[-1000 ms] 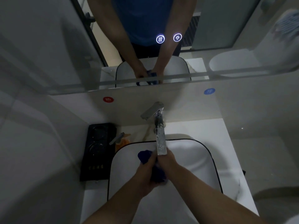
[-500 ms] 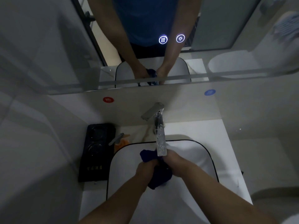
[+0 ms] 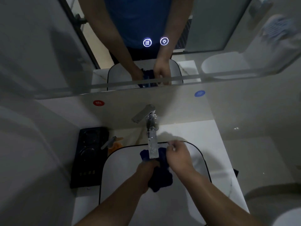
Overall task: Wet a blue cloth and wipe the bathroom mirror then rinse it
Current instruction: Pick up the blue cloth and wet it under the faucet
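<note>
Head view: the left hand (image 3: 147,167) is clenched round the blue cloth (image 3: 160,176), gripping its bunched middle just below the tip of the tap (image 3: 152,142); a dark fold hangs from that fist toward the near side of the basin (image 3: 122,173). The right hand (image 3: 178,156) sits just right of the tap's tip, against the cloth's upper right edge. Its fingers are curled, but whether they pinch the fabric I cannot tell. The cloth's top corner lies directly under the spout.

Left of the tap, beside the basin on the white counter (image 3: 192,131), lies a black tray (image 3: 89,158); between it and the tap sits an orange item (image 3: 116,145), too dim to name. On the wall behind the tap are two stickers: a red sticker (image 3: 98,103) to its left and a blue sticker (image 3: 199,93) to its right.

Above the tap hangs the mirror (image 3: 40,46); it reflects both hands and the cloth, and two lit round buttons (image 3: 147,42) glow on the glass.
</note>
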### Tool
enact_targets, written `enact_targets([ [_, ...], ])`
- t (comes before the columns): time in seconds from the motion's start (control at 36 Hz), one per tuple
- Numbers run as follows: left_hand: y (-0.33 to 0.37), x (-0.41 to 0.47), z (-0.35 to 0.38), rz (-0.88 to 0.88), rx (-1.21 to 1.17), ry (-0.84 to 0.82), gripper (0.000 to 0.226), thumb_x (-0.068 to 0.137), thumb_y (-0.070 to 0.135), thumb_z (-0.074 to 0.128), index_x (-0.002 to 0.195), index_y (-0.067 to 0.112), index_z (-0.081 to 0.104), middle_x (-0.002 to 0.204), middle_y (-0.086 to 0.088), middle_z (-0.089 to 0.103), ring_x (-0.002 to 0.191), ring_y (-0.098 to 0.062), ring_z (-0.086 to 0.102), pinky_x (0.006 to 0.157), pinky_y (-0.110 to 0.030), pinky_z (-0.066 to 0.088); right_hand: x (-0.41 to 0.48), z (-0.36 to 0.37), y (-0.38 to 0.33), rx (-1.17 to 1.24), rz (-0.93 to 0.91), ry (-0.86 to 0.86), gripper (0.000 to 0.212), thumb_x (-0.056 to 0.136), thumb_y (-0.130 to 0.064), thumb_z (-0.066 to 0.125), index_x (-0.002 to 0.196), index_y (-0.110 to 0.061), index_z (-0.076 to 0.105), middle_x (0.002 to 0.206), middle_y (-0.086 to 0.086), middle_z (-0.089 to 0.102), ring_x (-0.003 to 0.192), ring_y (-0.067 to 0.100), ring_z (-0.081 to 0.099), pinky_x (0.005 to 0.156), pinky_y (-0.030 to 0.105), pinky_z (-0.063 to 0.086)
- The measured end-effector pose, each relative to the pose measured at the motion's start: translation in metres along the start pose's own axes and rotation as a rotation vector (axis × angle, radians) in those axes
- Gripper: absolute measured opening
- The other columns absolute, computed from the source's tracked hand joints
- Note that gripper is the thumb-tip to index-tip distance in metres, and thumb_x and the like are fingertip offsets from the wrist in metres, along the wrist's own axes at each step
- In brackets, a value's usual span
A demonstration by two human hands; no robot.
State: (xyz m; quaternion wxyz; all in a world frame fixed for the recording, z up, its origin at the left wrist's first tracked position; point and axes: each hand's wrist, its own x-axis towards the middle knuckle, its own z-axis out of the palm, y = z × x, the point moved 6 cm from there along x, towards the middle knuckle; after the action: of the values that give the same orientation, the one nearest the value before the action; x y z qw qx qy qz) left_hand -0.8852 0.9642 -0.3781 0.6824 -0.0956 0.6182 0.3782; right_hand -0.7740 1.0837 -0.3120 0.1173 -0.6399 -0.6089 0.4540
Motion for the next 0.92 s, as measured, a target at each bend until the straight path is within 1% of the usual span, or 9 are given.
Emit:
enact_targets([
  [0.14, 0.011, -0.013, 0.003, 0.099, 0.172, 0.037, 0.018, 0.081, -0.009, 0.067, 0.080, 0.003, 0.079, 0.077, -0.016, 0.079, 0.063, -0.025, 0.078, 0.056, -0.029, 0.060, -0.014, -0.018, -0.100, 0.052, -0.618, 0.067, 0.059, 0.084, 0.005, 0.052, 0.135, -0.020, 0.066, 0.136, -0.005, 0.065, 0.126, 0.012, 0.058, 0.103, 0.000, 0.033],
  [0.22, 0.005, -0.017, 0.003, 0.091, 0.197, 0.009, 0.031, 0.100, 0.000, 0.057, 0.072, 0.007, 0.064, 0.060, -0.007, 0.069, 0.049, -0.019, 0.067, 0.049, -0.026, 0.053, -0.023, -0.003, -0.139, -0.076, -0.827, -0.114, 0.071, 0.082, 0.003, 0.051, 0.150, -0.016, 0.055, 0.156, 0.002, 0.055, 0.143, 0.021, 0.052, 0.120, 0.027, 0.040],
  [0.36, -0.008, -0.028, -0.019, 0.083, 0.242, 0.042, 0.026, 0.093, 0.027, 0.081, 0.114, 0.011, 0.077, 0.105, -0.013, 0.083, 0.099, -0.035, 0.080, 0.084, -0.048, 0.067, -0.022, 0.030, -0.137, -0.439, -0.824, -0.342, 0.072, 0.093, 0.001, 0.054, 0.164, -0.004, 0.039, 0.174, 0.011, 0.033, 0.164, 0.031, 0.023, 0.133, 0.053, 0.017],
  [0.44, -0.023, -0.040, -0.027, 0.011, 0.125, -0.002, 0.047, 0.088, 0.035, 0.087, 0.124, 0.008, 0.074, 0.115, -0.018, 0.081, 0.107, -0.039, 0.078, 0.091, -0.053, 0.065, -0.024, 0.027, -0.140, -0.238, -0.731, -0.387, 0.067, 0.093, 0.000, 0.052, 0.158, -0.017, 0.049, 0.166, 0.007, 0.045, 0.157, 0.020, 0.034, 0.128, 0.033, 0.027],
  [0.5, -0.030, -0.049, -0.032, -0.028, 0.005, -0.031, 0.055, 0.085, 0.039, 0.089, 0.127, 0.007, 0.073, 0.119, -0.020, 0.079, 0.107, -0.040, 0.078, 0.091, -0.052, 0.064, -0.025, 0.008, -0.139, -0.026, -0.641, -0.224, 0.051, 0.092, -0.004, 0.052, 0.137, -0.027, 0.065, 0.135, 0.001, 0.065, 0.123, 0.015, 0.061, 0.097, 0.009, 0.043],
  [0.61, -0.042, -0.057, -0.037, -0.106, -0.348, -0.060, 0.069, 0.078, 0.041, 0.089, 0.135, 0.009, 0.067, 0.118, -0.015, 0.077, 0.112, -0.034, 0.071, 0.085, -0.042, 0.054, -0.055, -0.024, -0.097, 0.017, -0.737, 0.175, 0.021, 0.093, -0.005, 0.056, 0.101, -0.013, 0.073, 0.097, 0.001, 0.068, 0.091, 0.022, 0.063, 0.082, 0.034, 0.052],
  [0.67, -0.043, -0.059, -0.033, -0.088, -0.485, -0.073, 0.062, 0.085, 0.043, 0.084, 0.135, 0.009, 0.070, 0.129, -0.022, 0.075, 0.125, -0.042, 0.070, 0.091, -0.046, 0.058, -0.082, -0.017, -0.064, -0.003, -0.749, 0.099, 0.020, 0.098, -0.015, 0.052, 0.105, -0.017, 0.071, 0.102, -0.003, 0.065, 0.095, 0.018, 0.064, 0.087, 0.032, 0.053],
  [0.75, -0.041, -0.074, -0.012, -0.077, -0.603, -0.194, 0.055, 0.088, 0.039, 0.085, 0.128, 0.002, 0.076, 0.132, -0.027, 0.072, 0.112, -0.046, 0.075, 0.083, -0.055, 0.065, -0.115, 0.013, -0.019, -0.169, -0.734, -0.057, 0.032, 0.106, -0.032, 0.046, 0.128, -0.019, 0.066, 0.122, -0.004, 0.062, 0.110, 0.014, 0.060, 0.100, 0.027, 0.048],
  [0.92, -0.057, -0.093, 0.012, -0.172, -0.454, -0.242, 0.055, 0.084, 0.035, 0.088, 0.131, 0.010, 0.075, 0.131, -0.025, 0.073, 0.127, -0.044, 0.066, 0.097, -0.064, 0.057, -0.111, 0.041, 0.024, -0.066, -0.271, -0.245, 0.043, 0.113, -0.027, 0.037, 0.152, -0.018, 0.053, 0.153, -0.001, 0.052, 0.144, 0.017, 0.049, 0.119, 0.028, 0.037],
])
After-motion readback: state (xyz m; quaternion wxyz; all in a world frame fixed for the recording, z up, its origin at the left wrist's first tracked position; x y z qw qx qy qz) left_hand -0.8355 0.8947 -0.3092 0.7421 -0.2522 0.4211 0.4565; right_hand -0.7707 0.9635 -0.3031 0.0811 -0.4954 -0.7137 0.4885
